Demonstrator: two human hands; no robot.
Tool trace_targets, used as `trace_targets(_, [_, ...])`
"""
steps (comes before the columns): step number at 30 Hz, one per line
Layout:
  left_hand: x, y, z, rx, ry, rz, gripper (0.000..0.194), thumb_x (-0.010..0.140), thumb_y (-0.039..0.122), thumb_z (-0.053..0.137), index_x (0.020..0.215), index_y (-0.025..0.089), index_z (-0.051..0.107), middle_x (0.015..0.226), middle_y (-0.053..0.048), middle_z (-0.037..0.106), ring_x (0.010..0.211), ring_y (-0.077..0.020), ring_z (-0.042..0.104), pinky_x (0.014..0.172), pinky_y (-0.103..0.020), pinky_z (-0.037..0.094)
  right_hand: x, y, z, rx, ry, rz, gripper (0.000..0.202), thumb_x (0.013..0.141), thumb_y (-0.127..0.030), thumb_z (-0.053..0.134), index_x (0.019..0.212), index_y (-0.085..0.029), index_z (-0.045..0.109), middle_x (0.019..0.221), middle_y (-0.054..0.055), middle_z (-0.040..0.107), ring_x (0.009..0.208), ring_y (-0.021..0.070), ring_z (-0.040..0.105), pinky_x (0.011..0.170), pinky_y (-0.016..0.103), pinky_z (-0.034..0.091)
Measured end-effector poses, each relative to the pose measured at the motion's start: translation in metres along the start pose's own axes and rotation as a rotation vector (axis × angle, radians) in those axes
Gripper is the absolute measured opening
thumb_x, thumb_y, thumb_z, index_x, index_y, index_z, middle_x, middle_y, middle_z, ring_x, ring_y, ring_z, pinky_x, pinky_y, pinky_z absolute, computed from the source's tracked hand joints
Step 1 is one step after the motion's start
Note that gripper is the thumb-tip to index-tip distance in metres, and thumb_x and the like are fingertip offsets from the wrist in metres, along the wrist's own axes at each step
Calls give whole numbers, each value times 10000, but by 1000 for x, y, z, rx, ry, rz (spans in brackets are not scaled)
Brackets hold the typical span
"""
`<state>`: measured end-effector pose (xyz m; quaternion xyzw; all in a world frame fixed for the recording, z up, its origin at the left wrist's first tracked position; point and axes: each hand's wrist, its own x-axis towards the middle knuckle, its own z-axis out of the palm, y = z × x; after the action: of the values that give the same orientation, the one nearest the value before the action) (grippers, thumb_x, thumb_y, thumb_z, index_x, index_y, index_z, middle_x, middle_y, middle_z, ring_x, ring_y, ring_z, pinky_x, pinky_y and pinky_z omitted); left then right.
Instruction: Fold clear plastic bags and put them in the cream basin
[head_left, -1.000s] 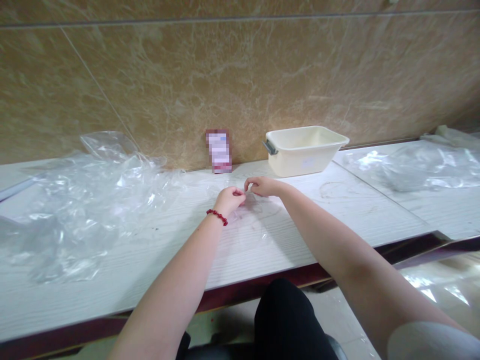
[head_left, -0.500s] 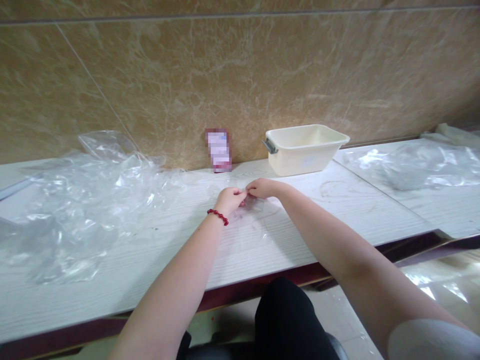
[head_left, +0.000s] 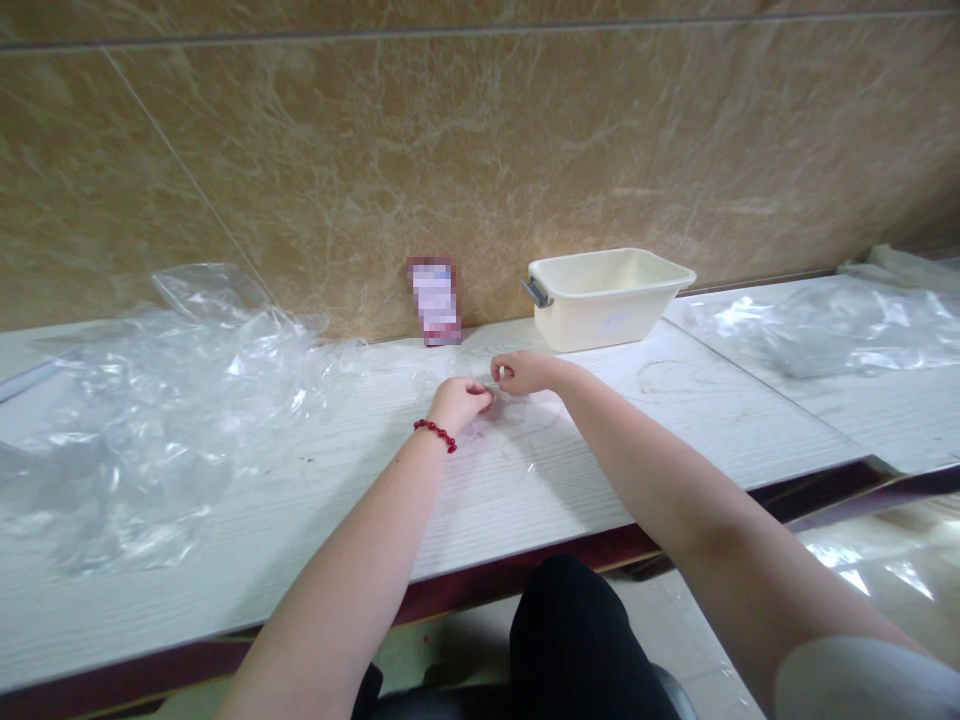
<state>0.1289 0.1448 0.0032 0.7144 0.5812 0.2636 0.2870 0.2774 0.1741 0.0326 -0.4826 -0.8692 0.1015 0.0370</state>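
Okay, left to right: big loose heap of plastic bags (head_left: 165,410) takes up the left part of the table (head_left: 322,545), spread from the back edge toward the front edge, crinkled sheets overlapping. Next, card-shaped thing (head_left: 435,302), blurred out, upright against the wall (head_left: 337,150) at the back edge. Left hand (head_left: 460,402), red bead bracelet (head_left: 435,433) on its wrist, is nearer the back edge than the front; thumb and fingers curled in close together, but can't tell if film is pinched between them. Clear film (head_left: 514,428) lies by and below both hands, mid-table, well clear of the front edge; outline too transparent to trace. Right hand (head_left: 522,371) is just beside the left, thumb and forefinger bent into a small ring; can't tell whether the tips meet or grip anything. Cream tub (head_left: 581,325), grey clip on its left end, sits at the back edge just behind the right hand. Second plastic pile (head_left: 847,325) far right, along the back edge. Risks, my read: thin film could slip or tear if fingertips pull unevenly; two layers could cling and pass for one; a careless right-hand sweep could knock the tub.
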Motion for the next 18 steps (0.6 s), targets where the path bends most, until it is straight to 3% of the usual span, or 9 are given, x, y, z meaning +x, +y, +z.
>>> trace_targets(6, [-1, 3, 0, -21, 25, 4, 176, 574, 195, 524, 706, 163, 635, 644, -22, 631, 593, -125, 555, 557, -209, 399, -12, 11, -13, 90, -43, -86, 240, 633, -366, 532, 810, -218, 595, 676, -17, 559, 571, 84, 472, 507, 172, 313])
trace_targets(9, [-1, 4, 0, -19, 15, 7, 160, 590, 197, 504, 684, 165, 630, 620, -17, 624, 572, -121, 550, 539, -208, 393, -13, 14, -15, 120, -104, -122, 232, 622, -350, 554, 813, -237, 619, 648, -28, 543, 561, 74, 461, 510, 168, 310])
trace_targets(13, [-3, 4, -1, 6, 1, -5, 149, 619, 242, 494, 609, 171, 625, 574, -13, 613, 549, -122, 544, 516, -209, 378, -13, 19, -14, 130, -169, -112, 287, 590, -351, 586, 859, -258, 623, 668, -29, 551, 572, 74, 460, 527, 173, 316])
trace_targets(18, [-2, 3, 1, -17, -5, -31, 186, 631, 308, 509, 624, 169, 633, 556, -14, 612, 527, -119, 543, 501, -207, 371, -14, 26, -17, 107, -150, -31, 300, 588, -354, 583, 859, -232, 626, 715, -15, 570, 589, 80, 475, 525, 172, 322])
